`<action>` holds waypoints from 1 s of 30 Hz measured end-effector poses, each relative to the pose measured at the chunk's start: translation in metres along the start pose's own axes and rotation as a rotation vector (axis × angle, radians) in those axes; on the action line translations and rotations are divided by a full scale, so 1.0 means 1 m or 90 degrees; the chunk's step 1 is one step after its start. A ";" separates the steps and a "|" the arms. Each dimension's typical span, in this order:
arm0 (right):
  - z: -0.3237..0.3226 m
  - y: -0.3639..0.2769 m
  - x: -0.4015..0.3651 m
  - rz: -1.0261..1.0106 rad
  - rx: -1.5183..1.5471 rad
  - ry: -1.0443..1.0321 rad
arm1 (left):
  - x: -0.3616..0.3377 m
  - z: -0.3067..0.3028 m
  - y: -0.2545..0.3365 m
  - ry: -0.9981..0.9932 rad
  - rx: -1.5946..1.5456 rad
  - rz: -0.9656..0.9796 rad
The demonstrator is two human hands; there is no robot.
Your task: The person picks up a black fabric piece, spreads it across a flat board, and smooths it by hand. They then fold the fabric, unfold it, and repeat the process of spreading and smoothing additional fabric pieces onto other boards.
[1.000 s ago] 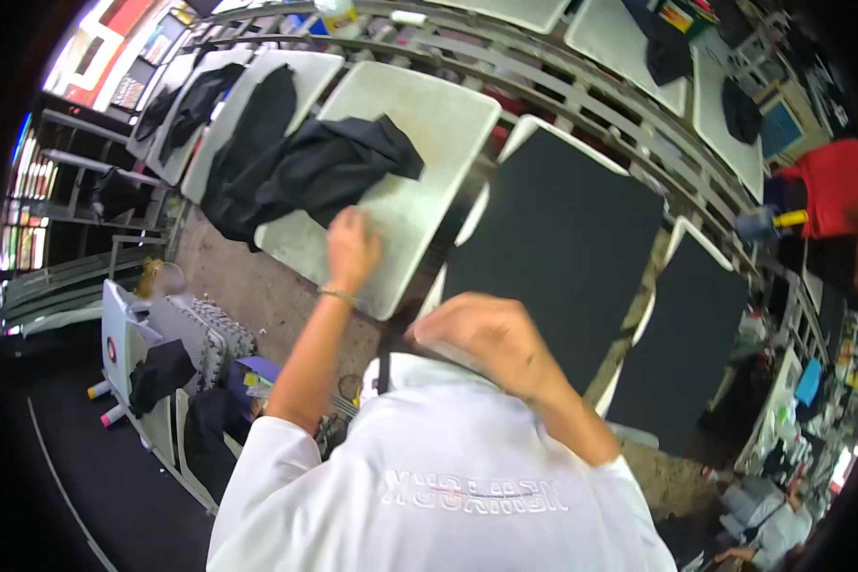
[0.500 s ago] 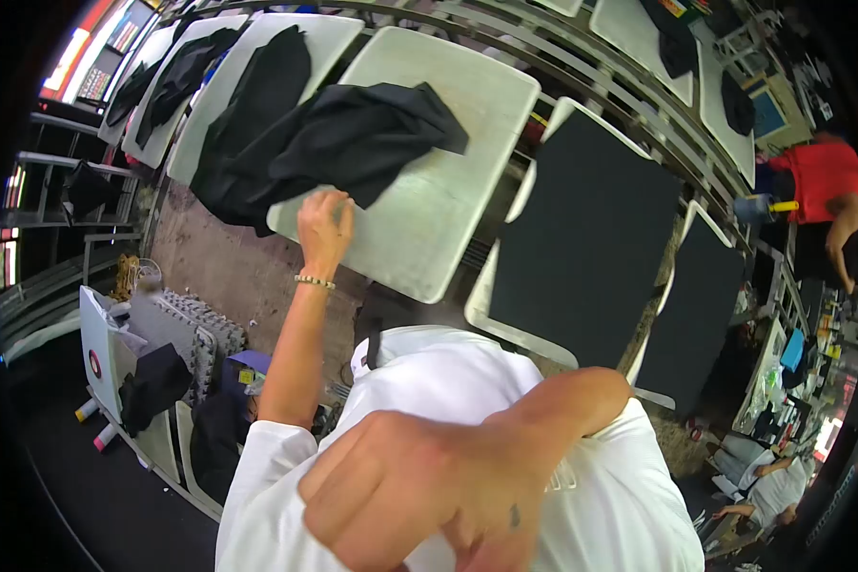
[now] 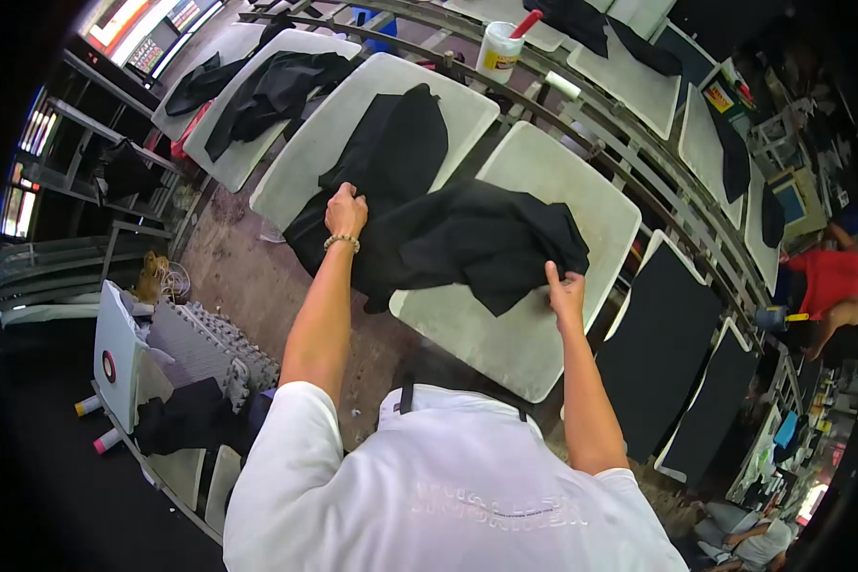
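Observation:
A crumpled black cloth (image 3: 491, 243) lies across a white board (image 3: 505, 348) in front of me and reaches left onto the neighbouring board. At the cloth's right end, my right hand (image 3: 567, 297) pinches its edge between thumb and fingers. My left hand (image 3: 346, 212), with a beaded bracelet at the wrist, has its fingers curled on the black fabric at the left. Farther up that left board (image 3: 281, 186) spreads another stretch of black cloth (image 3: 396, 143), overlapping the first in this view.
Black cloth lies flat on boards to the right (image 3: 653, 353). More boards with crumpled cloth (image 3: 272, 91) stand left. Behind runs a metal rail (image 3: 629, 181) with a white tub (image 3: 499, 52). A person in red (image 3: 829, 286) is at far right, another person (image 3: 763, 545) lower right.
My right hand has gone from close before my chest out to the cloth's right end and grips it. My left hand remains at the black fabric. The view has shifted left.

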State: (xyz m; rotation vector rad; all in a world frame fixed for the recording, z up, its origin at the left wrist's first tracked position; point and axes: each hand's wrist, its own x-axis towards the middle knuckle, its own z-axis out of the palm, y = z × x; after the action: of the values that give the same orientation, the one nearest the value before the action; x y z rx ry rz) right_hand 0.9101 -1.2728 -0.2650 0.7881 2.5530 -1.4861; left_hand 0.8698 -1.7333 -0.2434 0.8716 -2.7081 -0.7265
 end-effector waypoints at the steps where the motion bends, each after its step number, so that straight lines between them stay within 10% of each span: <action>1: 0.004 -0.008 -0.002 -0.041 -0.010 0.062 | 0.004 -0.013 0.002 -0.018 -0.036 -0.007; 8: 0.018 -0.013 0.016 -0.024 0.001 0.092 | 0.119 -0.180 -0.041 0.279 -0.022 0.157; 12: 0.014 -0.035 0.005 0.161 0.286 0.147 | 0.188 -0.235 -0.027 0.198 -0.042 0.215; 14: 0.001 -0.028 0.018 0.383 0.538 -0.132 | 0.195 -0.217 -0.033 0.059 0.149 0.217; 16: -0.011 -0.050 0.000 0.333 0.593 -0.248 | 0.121 -0.195 0.028 0.020 0.248 0.189; 17: -0.017 -0.080 -0.026 0.209 0.573 -0.255 | 0.081 -0.176 0.051 0.035 0.128 0.388; 20: -0.036 -0.163 -0.086 0.040 0.580 -0.303 | -0.077 -0.146 0.162 -0.547 -0.220 0.285; 22: -0.046 -0.201 -0.113 -0.005 0.619 -0.378 | -0.153 -0.101 0.183 -0.401 -0.371 0.572; 27: -0.074 -0.245 -0.116 -0.425 0.400 -0.098 | -0.166 -0.132 0.222 -0.079 -0.431 0.546; 30: -0.096 -0.258 -0.100 -0.580 0.145 0.132 | -0.145 -0.210 0.233 -0.138 -0.376 0.561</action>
State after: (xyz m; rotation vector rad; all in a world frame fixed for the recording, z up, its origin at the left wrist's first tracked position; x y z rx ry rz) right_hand 0.8923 -1.3337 0.0207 -0.3258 3.1232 -2.0009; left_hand 0.9424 -1.5654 0.0495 -0.5263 -2.4072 -1.2887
